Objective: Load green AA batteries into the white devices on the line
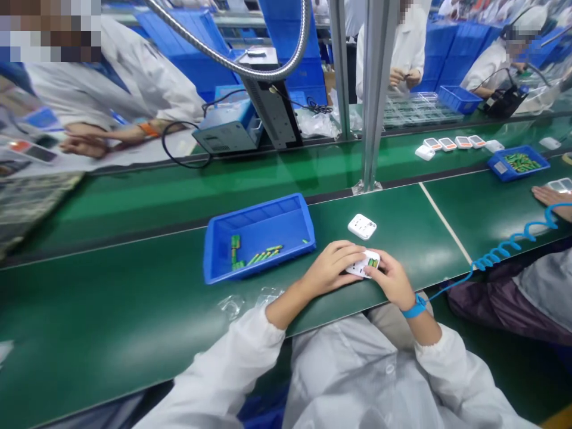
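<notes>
Both my hands hold a small white device (364,264) with green batteries showing in its open back, low over the green table near its front edge. My left hand (331,267) curls around its left side. My right hand (391,275), with a blue wrist strap, pinches its right side, fingers closed. A second white device (361,226) lies back-up on the table just beyond my hands. To the left stands a blue tray (268,221) holding several green batteries (263,255).
A coiled blue cord (504,247) runs right from my wrist strap toward a neighbour's hand (552,196). A metal post (374,95) rises behind the table. Across the belt sit white devices (451,143), another blue battery tray (518,162), a grey machine (230,132) and other people.
</notes>
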A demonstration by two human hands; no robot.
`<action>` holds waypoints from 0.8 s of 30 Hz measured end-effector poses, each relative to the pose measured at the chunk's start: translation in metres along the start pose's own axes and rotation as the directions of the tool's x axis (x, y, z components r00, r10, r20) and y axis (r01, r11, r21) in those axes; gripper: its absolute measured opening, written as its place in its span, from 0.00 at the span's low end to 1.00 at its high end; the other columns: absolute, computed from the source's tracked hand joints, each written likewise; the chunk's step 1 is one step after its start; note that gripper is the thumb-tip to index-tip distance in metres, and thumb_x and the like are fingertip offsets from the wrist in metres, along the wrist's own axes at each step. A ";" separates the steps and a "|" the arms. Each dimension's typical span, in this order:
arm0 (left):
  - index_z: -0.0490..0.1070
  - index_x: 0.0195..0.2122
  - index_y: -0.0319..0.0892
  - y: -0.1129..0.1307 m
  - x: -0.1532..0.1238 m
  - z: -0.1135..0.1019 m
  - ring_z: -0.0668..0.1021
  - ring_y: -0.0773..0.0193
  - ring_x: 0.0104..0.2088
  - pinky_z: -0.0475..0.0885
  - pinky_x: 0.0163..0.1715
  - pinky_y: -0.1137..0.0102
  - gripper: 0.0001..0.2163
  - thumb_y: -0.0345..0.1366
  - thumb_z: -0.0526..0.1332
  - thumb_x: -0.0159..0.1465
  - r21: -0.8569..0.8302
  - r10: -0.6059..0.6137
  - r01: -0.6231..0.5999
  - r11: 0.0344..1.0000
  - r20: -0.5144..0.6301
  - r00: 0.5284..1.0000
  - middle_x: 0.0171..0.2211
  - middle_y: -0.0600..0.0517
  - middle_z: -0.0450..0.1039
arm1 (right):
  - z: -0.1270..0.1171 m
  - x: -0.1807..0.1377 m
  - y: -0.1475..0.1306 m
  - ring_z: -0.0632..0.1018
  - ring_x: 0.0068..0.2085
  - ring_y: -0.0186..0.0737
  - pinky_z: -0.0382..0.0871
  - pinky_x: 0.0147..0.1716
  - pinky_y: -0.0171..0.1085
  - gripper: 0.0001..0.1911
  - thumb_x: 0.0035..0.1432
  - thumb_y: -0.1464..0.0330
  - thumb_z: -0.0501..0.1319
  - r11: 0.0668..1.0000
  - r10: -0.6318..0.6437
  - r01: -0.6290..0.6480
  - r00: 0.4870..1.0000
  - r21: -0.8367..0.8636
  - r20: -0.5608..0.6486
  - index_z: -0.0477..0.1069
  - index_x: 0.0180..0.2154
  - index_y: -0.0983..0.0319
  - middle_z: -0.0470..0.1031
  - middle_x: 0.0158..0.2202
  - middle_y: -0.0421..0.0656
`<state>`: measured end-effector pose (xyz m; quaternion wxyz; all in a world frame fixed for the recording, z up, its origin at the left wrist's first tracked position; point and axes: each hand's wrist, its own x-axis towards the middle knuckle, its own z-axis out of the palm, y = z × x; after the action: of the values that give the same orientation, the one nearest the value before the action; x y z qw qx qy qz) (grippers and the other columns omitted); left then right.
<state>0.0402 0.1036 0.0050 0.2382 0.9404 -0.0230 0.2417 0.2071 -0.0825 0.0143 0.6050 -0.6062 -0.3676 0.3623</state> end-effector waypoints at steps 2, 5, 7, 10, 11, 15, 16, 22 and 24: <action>0.72 0.69 0.47 -0.002 -0.001 -0.002 0.78 0.48 0.66 0.75 0.66 0.47 0.24 0.44 0.71 0.74 0.011 0.004 -0.003 1.000 -0.007 1.000 0.64 0.38 0.80 | -0.002 0.000 0.000 0.89 0.53 0.52 0.84 0.59 0.50 0.26 0.69 0.55 0.71 1.000 -0.005 0.005 0.999 0.005 0.044 0.80 0.63 0.58 0.89 0.51 0.46; 0.72 0.69 0.48 -0.001 -0.001 -0.003 0.77 0.47 0.67 0.75 0.65 0.46 0.24 0.45 0.71 0.75 0.037 0.012 -0.011 0.999 -0.021 1.000 0.65 0.39 0.80 | -0.006 -0.001 0.000 0.88 0.56 0.53 0.83 0.60 0.52 0.29 0.71 0.53 0.70 0.997 -0.032 0.026 0.996 0.069 0.088 0.78 0.66 0.58 0.88 0.53 0.48; 0.72 0.69 0.49 0.001 0.001 -0.001 0.76 0.47 0.67 0.75 0.65 0.46 0.23 0.45 0.70 0.76 0.063 0.021 -0.020 0.998 -0.024 0.999 0.65 0.39 0.79 | -0.006 -0.001 0.001 0.88 0.56 0.52 0.83 0.59 0.50 0.30 0.70 0.52 0.71 0.993 -0.038 0.030 0.997 0.116 0.074 0.77 0.67 0.57 0.88 0.55 0.48; 0.70 0.70 0.51 0.005 0.004 0.003 0.76 0.46 0.67 0.75 0.66 0.45 0.23 0.44 0.69 0.76 0.090 0.037 -0.036 0.995 -0.011 0.999 0.66 0.38 0.77 | -0.001 0.000 0.002 0.88 0.54 0.50 0.84 0.56 0.48 0.29 0.65 0.54 0.75 0.989 -0.025 0.021 0.999 0.143 0.024 0.79 0.63 0.57 0.88 0.54 0.47; 0.67 0.72 0.51 0.006 0.006 0.004 0.76 0.45 0.69 0.74 0.67 0.44 0.26 0.45 0.69 0.76 0.093 0.035 -0.033 0.995 -0.013 0.999 0.68 0.37 0.75 | 0.000 0.000 0.002 0.88 0.53 0.50 0.85 0.56 0.48 0.27 0.65 0.55 0.76 0.989 -0.019 0.017 1.000 0.147 0.010 0.80 0.61 0.57 0.89 0.53 0.46; 0.46 0.83 0.46 0.001 0.015 0.007 0.62 0.35 0.80 0.65 0.74 0.36 0.45 0.50 0.70 0.74 0.120 -0.092 0.096 0.988 -0.035 0.995 0.79 0.29 0.57 | -0.028 0.006 0.005 0.88 0.55 0.53 0.82 0.60 0.52 0.26 0.65 0.56 0.75 0.996 -0.053 0.063 0.988 0.062 -0.144 0.82 0.60 0.58 0.88 0.56 0.48; 0.43 0.84 0.45 -0.002 0.018 0.007 0.57 0.34 0.82 0.63 0.76 0.35 0.45 0.50 0.69 0.75 0.134 -0.140 0.142 0.981 -0.023 0.990 0.81 0.29 0.53 | -0.045 0.009 0.006 0.86 0.58 0.55 0.80 0.63 0.54 0.27 0.64 0.56 0.75 0.996 -0.087 0.084 0.971 -0.024 -0.224 0.82 0.61 0.58 0.87 0.59 0.49; 0.60 0.77 0.41 -0.018 0.021 0.011 0.62 0.36 0.80 0.66 0.76 0.37 0.28 0.41 0.61 0.79 0.119 -0.238 0.231 0.966 0.050 0.970 0.77 0.34 0.62 | -0.196 0.043 0.010 0.83 0.61 0.61 0.74 0.66 0.59 0.23 0.65 0.63 0.67 0.746 -0.405 -0.076 0.737 -0.661 -0.541 0.85 0.59 0.61 0.85 0.60 0.56; 0.65 0.73 0.41 -0.017 0.020 0.011 0.69 0.39 0.76 0.69 0.74 0.39 0.24 0.38 0.62 0.78 0.108 -0.234 0.230 0.967 0.028 0.972 0.74 0.35 0.67 | -0.241 0.057 0.010 0.83 0.62 0.60 0.73 0.67 0.58 0.23 0.64 0.68 0.63 0.629 -0.456 -0.113 0.747 -0.769 -0.484 0.86 0.57 0.63 0.85 0.59 0.58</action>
<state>0.0654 0.1149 -0.0012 0.2148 0.9525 0.0950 0.1937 0.4472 -0.1447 0.0056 0.4146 -0.8454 -0.3148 -0.1195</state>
